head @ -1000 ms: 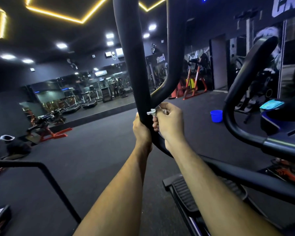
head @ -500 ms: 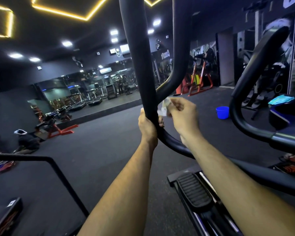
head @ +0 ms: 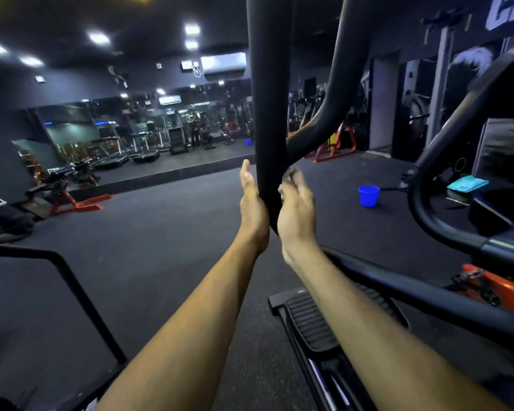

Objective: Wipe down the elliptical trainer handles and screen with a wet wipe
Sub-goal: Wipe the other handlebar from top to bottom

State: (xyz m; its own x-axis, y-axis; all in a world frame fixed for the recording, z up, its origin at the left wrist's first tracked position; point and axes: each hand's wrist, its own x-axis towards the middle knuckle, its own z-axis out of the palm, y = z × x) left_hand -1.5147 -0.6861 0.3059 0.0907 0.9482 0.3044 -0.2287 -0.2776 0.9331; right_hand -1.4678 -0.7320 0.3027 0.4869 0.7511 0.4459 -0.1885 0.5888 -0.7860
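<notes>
Left hand (head: 253,203) lies flat against the left side of the black handle (head: 268,114), fingers straight and pointing up, palm pressed to the tube – not wrapped round it. Right hand (head: 296,207) sits against the right side of the same tube, fingers loosely extended; a pale blurred scrap at its fingertips looks like the wet wipe (head: 291,172), but whether it is pinched or just pressed to the tube cannot be told.

The handle is a thick round tube with a matte, foam-like black cover, running straight up out of view. A second smooth black tube (head: 336,84) curves off to the right from just behind it. Below the forearms, a ribbed black rubber pedal (head: 309,324) and a long dark rail (head: 428,295) of the elliptical.

Right side: a curved black bar (head: 445,149) round the console area, where a teal packet (head: 468,183) lies flat. An orange metal part (head: 499,289) shows low right.

Floor (head: 149,262) – dark grey, fine-grained rubber matting. A small blue bucket (head: 368,196) stands on it to the right, well apart from the hands. Left, a black angular rail (head: 72,292) nearby, red-framed benches (head: 74,203) farther off. Far wall is a mirror (head: 137,134) showing treadmills; dim black ceiling with white spot lights (head: 98,37).
</notes>
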